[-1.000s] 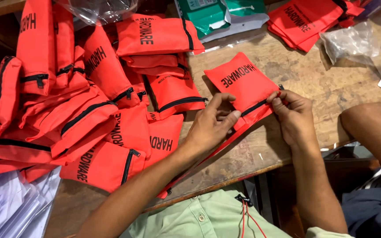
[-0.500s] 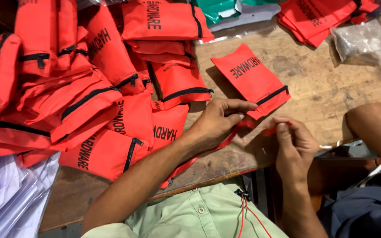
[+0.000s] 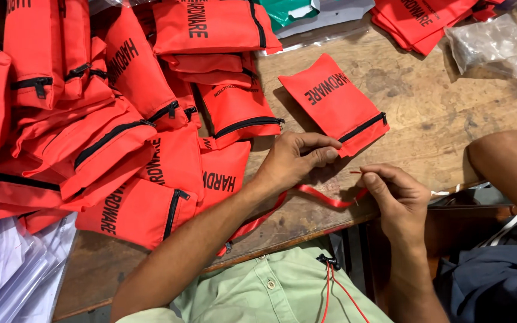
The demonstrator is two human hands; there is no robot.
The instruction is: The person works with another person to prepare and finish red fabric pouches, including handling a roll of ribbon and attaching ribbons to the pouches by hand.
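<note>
- The left hand (image 3: 297, 158) has its grip curled nearly closed, fingertips pressing down on the near corner of the single red pouch (image 3: 335, 104); the right hand (image 3: 393, 194) has thumb and forefinger pinched tight on the end of a thin red ribbon (image 3: 324, 197)
- The pouch lies flat on the wooden counter (image 3: 426, 107), its black zipper (image 3: 363, 127) running along the edge nearest the person; the ribbon runs from just below that edge, under the left hand, and off toward the person's lap
- The step in hand looks like fixing or threading the ribbon at the zipper end; it would go best with the left hand holding the pouch pinned so it cannot slide, and the right keeping the ribbon taut and short, close to the pouch's corner
- Left of the pouch, a heap of red pouches (image 3: 109, 137) crowds close, one almost touching it
- Right of the pouch the counter is bare wood, giving room to swing the ribbon; farther right lie a clear plastic bag (image 3: 486, 42) and a second stack of red pouches (image 3: 432, 21)
- The counter edge (image 3: 306, 239) runs just below the pouch, so the ribbon already hangs over it and could snag there
- Another person's arm (image 3: 510, 164) rests well right of the pouch, at the limit of that free space
</note>
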